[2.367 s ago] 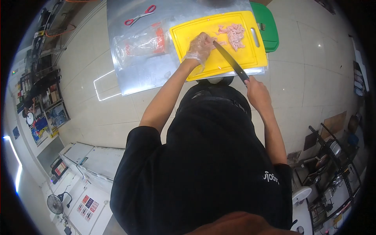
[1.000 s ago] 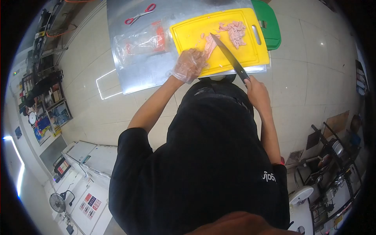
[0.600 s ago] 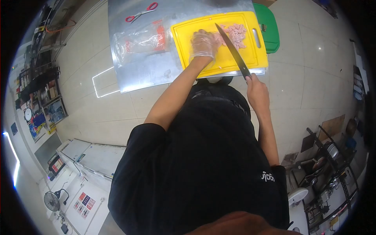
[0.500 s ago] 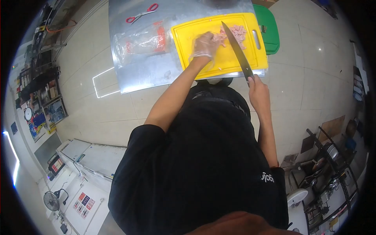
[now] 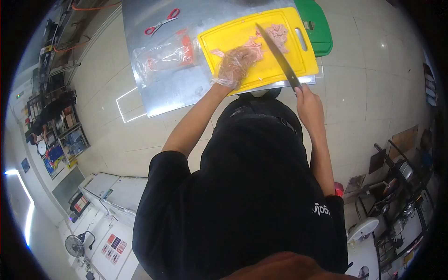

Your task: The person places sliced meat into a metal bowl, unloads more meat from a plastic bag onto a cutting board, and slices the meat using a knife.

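A yellow cutting board (image 5: 298,63) bears raw pink meat. My left hand (image 5: 234,67), in a clear plastic glove, rests low over the board and holds raw meat (image 5: 255,49) down; its fingers are partly blurred. Pink bits also show just left of the glove. My right hand (image 5: 309,105) is bare and closed around the handle of a long kitchen knife (image 5: 280,54). The blade slants up and left across the board, between the held meat and a pile of chopped meat (image 5: 279,36) on the right.
Left of the board, a clear plastic bag (image 5: 168,53) with red print lies on the metal table (image 5: 175,95). Red-handled scissors (image 5: 162,22) lie above it. A green lid or bin (image 5: 322,28) stands beyond the board's right end. Shelves with cookware (image 5: 401,186) are at lower right.
My left hand has moved slightly left and down and appears more spread over the meat. Pink meat now shows left of it. The knife has stayed nearly in place across the board.
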Tool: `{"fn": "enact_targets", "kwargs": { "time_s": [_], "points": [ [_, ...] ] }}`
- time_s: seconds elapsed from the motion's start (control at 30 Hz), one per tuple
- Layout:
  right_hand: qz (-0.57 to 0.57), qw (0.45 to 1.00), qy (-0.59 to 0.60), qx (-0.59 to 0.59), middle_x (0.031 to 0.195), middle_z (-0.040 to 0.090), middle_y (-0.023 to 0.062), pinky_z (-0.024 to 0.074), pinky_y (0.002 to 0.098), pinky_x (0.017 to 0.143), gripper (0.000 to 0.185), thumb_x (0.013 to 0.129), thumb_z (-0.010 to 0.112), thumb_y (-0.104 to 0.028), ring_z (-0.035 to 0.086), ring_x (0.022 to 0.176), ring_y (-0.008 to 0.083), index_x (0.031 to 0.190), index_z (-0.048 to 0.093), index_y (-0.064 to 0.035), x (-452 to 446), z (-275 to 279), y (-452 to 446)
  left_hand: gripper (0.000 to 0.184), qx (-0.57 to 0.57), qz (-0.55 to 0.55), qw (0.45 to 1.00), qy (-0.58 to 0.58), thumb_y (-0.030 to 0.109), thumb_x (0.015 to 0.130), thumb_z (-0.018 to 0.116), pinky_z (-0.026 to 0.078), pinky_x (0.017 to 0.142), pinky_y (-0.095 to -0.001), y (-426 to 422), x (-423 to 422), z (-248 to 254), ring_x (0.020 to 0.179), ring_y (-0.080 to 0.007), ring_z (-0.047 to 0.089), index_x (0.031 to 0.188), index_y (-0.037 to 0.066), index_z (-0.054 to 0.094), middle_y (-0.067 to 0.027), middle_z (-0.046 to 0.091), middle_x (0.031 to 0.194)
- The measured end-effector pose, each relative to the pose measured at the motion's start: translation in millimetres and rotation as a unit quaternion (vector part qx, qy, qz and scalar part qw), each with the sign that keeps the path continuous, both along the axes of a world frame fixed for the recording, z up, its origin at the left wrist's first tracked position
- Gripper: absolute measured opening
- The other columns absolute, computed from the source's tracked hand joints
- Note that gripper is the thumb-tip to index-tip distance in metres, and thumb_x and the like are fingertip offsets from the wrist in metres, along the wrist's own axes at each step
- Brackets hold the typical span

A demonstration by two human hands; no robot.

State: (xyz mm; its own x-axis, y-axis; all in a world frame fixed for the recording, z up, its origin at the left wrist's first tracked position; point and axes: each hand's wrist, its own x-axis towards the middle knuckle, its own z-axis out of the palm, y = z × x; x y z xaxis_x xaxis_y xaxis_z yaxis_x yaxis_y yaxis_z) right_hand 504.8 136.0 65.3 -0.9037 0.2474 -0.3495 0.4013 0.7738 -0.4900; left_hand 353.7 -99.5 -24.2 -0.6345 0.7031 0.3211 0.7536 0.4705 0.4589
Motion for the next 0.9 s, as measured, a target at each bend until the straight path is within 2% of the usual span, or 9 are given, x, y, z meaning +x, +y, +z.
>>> {"fn": "enact_targets", "kwargs": {
  "time_s": [0.17,0.37,0.47,0.57,0.67,0.77,0.8,0.87,0.9],
  "points": [
    [0.057,0.995,-0.051,0.059,0.084,0.069,0.0267,0.0495,0.0594,0.073,0.031,0.106,0.046,-0.031,0.066,0.083,0.0495,0.106,0.06,-0.0038,-7,-3,-4,0.033,-0.038,0.003,0.999,-0.005,0.015,0.094,0.059,0.031,0.122,-0.0459,-24,3,-26,0.137,-0.0331,0.048,0.126,0.017,0.067,-0.0115,0.059,0.14],
    [0.048,0.995,-0.038,0.08,0.085,0.069,0.0272,0.05,0.0594,0.073,0.031,0.106,0.046,-0.031,0.066,0.083,0.0492,0.108,0.061,-0.004,-28,4,-7,0.03,-0.035,0.08,0.994,0.067,0.019,0.095,0.058,0.046,0.102,-0.0464,2,6,5,0.119,-0.0318,0.058,0.124,0.02,0.066,-0.0086,0.065,0.124],
    [0.031,0.997,0.0,0.078,0.086,0.068,0.0282,0.05,0.0595,0.073,0.032,0.106,0.047,-0.032,0.066,0.084,0.0492,0.109,0.061,-0.0037,-32,-2,7,0.03,-0.158,0.142,0.977,0.015,0.016,0.094,0.059,0.048,0.095,-0.0451,23,5,10,0.112,-0.0303,0.06,0.121,0.021,0.068,-0.0074,0.067,0.118],
    [0.026,0.997,0.01,0.078,0.085,0.068,0.0287,0.0499,0.0596,0.072,0.032,0.106,0.047,-0.032,0.065,0.083,0.0494,0.11,0.061,-0.0036,-36,8,17,0.027,-0.037,0.041,0.998,0.026,0.015,0.094,0.061,0.049,0.095,-0.0439,11,-14,-26,0.115,-0.03,0.06,0.117,0.021,0.072,-0.006,0.068,0.118],
    [0.07,0.994,-0.013,0.082,0.083,0.067,0.0287,0.05,0.0594,0.072,0.031,0.106,0.047,-0.032,0.065,0.082,0.0491,0.11,0.061,-0.0041,-29,14,14,0.021,0.018,-0.04,0.998,-0.05,0.017,0.095,0.062,0.05,0.096,-0.0409,-1,-15,-5,0.115,-0.0279,0.062,0.113,0.019,0.074,-0.0065,0.068,0.12],
    [0.11,0.989,-0.028,0.092,0.081,0.067,0.0283,0.0502,0.0591,0.071,0.031,0.106,0.047,-0.032,0.066,0.08,0.0486,0.11,0.062,-0.0044,-23,7,9,0.02,-0.044,-0.043,0.997,0.052,0.021,0.098,0.062,0.05,0.102,-0.0371,-25,-5,-15,0.114,-0.025,0.064,0.114,0.015,0.072,-0.0078,0.069,0.12],
    [0.12,0.988,-0.031,0.096,0.08,0.067,0.0281,0.0503,0.059,0.071,0.031,0.106,0.047,-0.032,0.066,0.079,0.0484,0.11,0.062,-0.0045,-22,4,8,0.02,0.02,-0.038,0.993,-0.107,0.022,0.098,0.063,0.049,0.104,-0.0364,-23,-5,-10,0.114,-0.0245,0.064,0.114,0.015,0.072,-0.0083,0.069,0.12],
    [0.083,0.99,-0.036,0.104,0.08,0.068,0.0279,0.0506,0.0589,0.071,0.032,0.106,0.047,-0.032,0.066,0.079,0.0483,0.111,0.062,-0.0042,-26,-3,16,0.021,0.145,-0.02,0.9,-0.411,0.024,0.097,0.065,0.047,0.108,-0.0348,-18,-9,-1,0.114,-0.0236,0.064,0.113,0.013,0.072,-0.0092,0.069,0.12],
    [0.066,0.991,-0.037,0.109,0.08,0.068,0.0278,0.0507,0.0588,0.07,0.033,0.106,0.047,-0.033,0.067,0.079,0.0482,0.111,0.062,-0.0041,-32,-6,23,0.021,0.148,-0.017,0.899,-0.412,0.024,0.097,0.065,0.047,0.108,-0.0348,-18,-9,-1,0.114,-0.0236,0.064,0.113,0.013,0.072,-0.0092,0.069,0.12]
  ]
}}
